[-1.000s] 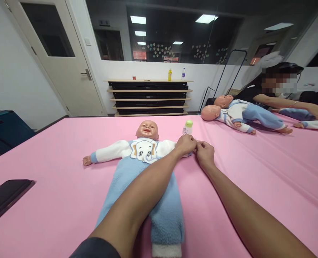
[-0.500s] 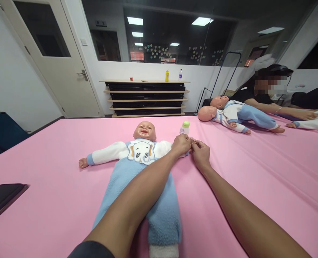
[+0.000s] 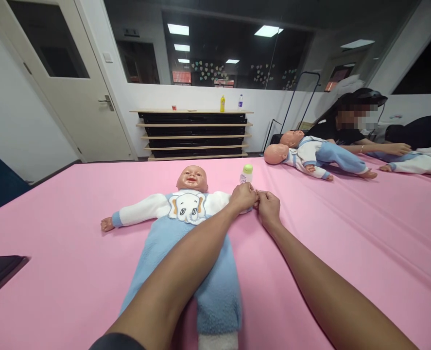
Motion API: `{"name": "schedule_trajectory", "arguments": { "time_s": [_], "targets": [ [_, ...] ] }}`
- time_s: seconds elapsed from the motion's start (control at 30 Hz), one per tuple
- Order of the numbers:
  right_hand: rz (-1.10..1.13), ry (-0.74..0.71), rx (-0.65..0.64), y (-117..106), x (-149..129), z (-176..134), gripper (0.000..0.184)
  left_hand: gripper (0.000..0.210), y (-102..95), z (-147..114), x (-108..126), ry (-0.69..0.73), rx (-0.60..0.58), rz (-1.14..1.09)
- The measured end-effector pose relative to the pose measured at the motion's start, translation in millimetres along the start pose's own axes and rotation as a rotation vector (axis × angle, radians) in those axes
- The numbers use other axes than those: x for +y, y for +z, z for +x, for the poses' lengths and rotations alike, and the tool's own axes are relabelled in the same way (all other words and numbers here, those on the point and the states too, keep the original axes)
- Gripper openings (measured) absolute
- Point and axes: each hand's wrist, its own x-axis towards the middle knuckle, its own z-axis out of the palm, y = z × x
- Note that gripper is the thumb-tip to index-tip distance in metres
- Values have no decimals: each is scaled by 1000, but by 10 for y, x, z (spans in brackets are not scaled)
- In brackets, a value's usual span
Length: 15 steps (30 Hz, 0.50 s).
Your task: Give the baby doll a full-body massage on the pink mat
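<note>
Your left forearm crosses the baby doll [image 3: 164,248] in its blue-and-white fleece suit with an elephant bib; it lies face up, mostly left of your hands. Your left hand [image 3: 243,197] is curled closed at its sleeve end, your right hand [image 3: 269,208] pinched at its small fingers, largely hidden. The step looks like handling those fingers; the next move seems to call for a light, steady pinch. Just beyond your left hand stands a white plastic bottle with a lime-green cap [image 3: 246,174]. The pink-covered table [image 3: 346,238] spreads around both; far ahead is a low black-and-wood shelf [image 3: 195,124].
</note>
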Motion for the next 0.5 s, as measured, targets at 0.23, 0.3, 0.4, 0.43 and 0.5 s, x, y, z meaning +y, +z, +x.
{"name": "schedule_trajectory", "arguments": {
  "time_s": [0.23, 0.3, 0.4, 0.43, 0.5],
  "targets": [
    [-4, -29, -57, 1, -41, -37, 34, 20, 9, 24, -12, 7, 1, 3],
    [-28, -27, -51, -17, -32, -39, 35, 19, 9, 17, -5, 15, -12, 7],
    [-54, -24, -22, -38, -5, -27, 37, 23, 8, -7, 13, 36, -28, 10],
    [-58, -25, -9, -42, 4, -21, 38, 25, 7, -16, 19, 45, -32, 9],
    [-52, -27, 17, -42, 16, -9, 43, 25, 5, -33, 27, 61, -39, 6]
  ]
}}
